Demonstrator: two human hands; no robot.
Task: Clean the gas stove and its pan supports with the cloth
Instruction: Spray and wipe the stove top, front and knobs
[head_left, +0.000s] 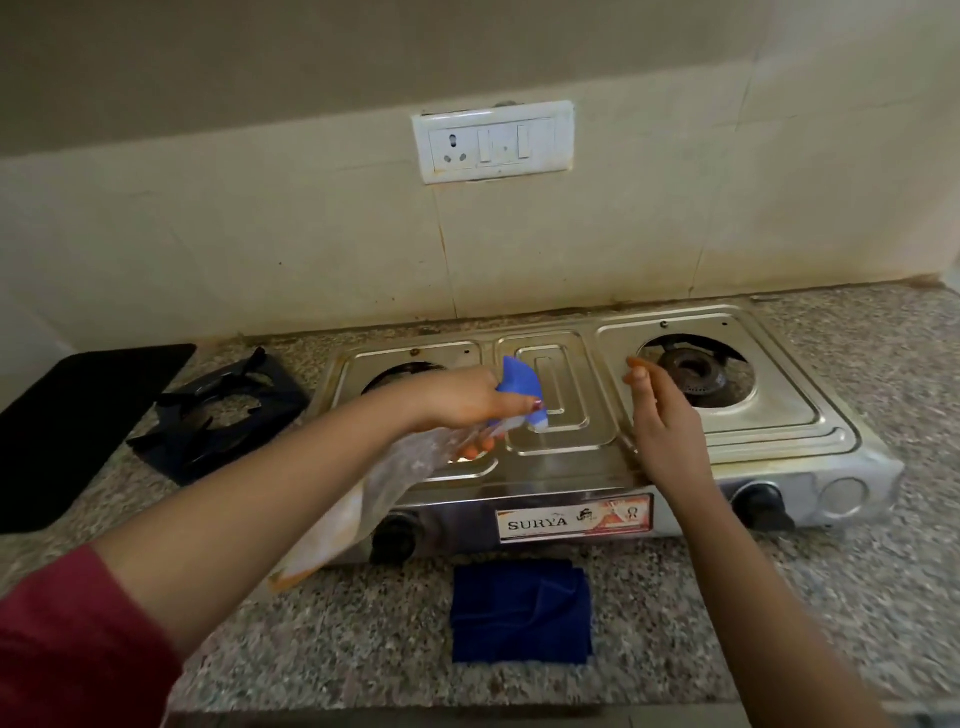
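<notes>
- The left hand is wrapped around the neck of a clear spray bottle. A finger is curled over its blue trigger head, and the nozzle is pointed down at the middle of the stove top.
- A dark red sleeve is pushed up on that arm.
- The right hand is held edge-on over the stove with fingers straight and close together, and nothing is gripped. Whether the metal is actually touched can't be made out.
- The gas stove is a steel two-burner, set toward the back right of the countertop and almost against the wall. Brownish grime can be seen along its ridges.
- The right burner is left bare, while the left burner is mostly hidden behind the left hand.
- Two black knobs are fitted on the front panel, with a "SURYA" label stuck between them.
- The pan supports are off the stove. They're piled on the countertop just beside its left end, pretty much one on top of the other.
- The cloth, dark blue and folded, is laid flat in front of the stove, near the front edge of the countertop.
- The countertop is speckled grey-pink granite.
- A flat black mat is parked at the left edge, beside the pan supports.
- The wall is done in cream tiles with stained grout, and a white switchboard with a socket is mounted above the stove.
</notes>
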